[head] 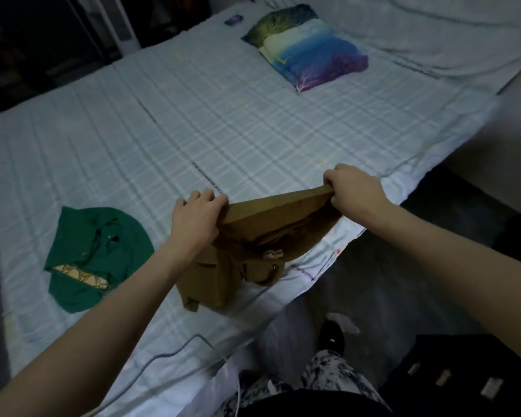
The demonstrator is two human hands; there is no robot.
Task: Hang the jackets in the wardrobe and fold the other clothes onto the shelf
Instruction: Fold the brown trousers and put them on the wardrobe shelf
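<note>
A brown garment (253, 236) with pockets and buttons hangs over the near edge of the bed (193, 130). My left hand (197, 218) grips its top edge at the left, and my right hand (354, 188) grips the same edge at the right, holding it stretched and lifted off the sheet. Its lower part rests bunched on the bed. A green garment (100, 254) with a yellow patterned lining lies crumpled on the bed, to the left of my left arm. No wardrobe or shelf is visible.
A colourful pillow (307, 46) lies at the far side of the checked sheet. A small purple object (233, 19) sits near the far edge. A thin cable (175, 352) runs across the near part of the bed. Dark furniture (463, 377) stands at the lower right.
</note>
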